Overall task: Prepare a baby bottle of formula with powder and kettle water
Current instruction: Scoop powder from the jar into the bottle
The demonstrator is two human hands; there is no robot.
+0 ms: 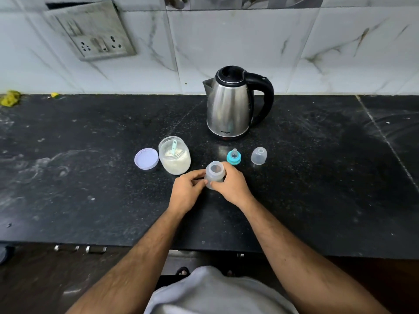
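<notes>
Between both hands, left hand (187,191) and right hand (230,185) each have their grip clamped on the open bottle (215,174) on the worktop (90,177); powder jar (174,155) just left; teat ring (234,157) and cap (259,155) just beyond; kettle (233,103) farther back.

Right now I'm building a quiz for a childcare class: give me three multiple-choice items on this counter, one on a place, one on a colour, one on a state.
1. Where does the jar's lid lie?
A. left of the powder jar
B. on the kettle
C. on the bottle

2. What colour is the teat ring?
A. red
B. teal
C. yellow

3. How is the bottle?
A. capped
B. lying flat
C. open and held by both hands

Key:
1 A, the lid rests on the counter just left of the powder jar.
2 B, the ring stands teal in front of the kettle.
3 C, the left hand and right hand grip it, its mouth bare.
</notes>
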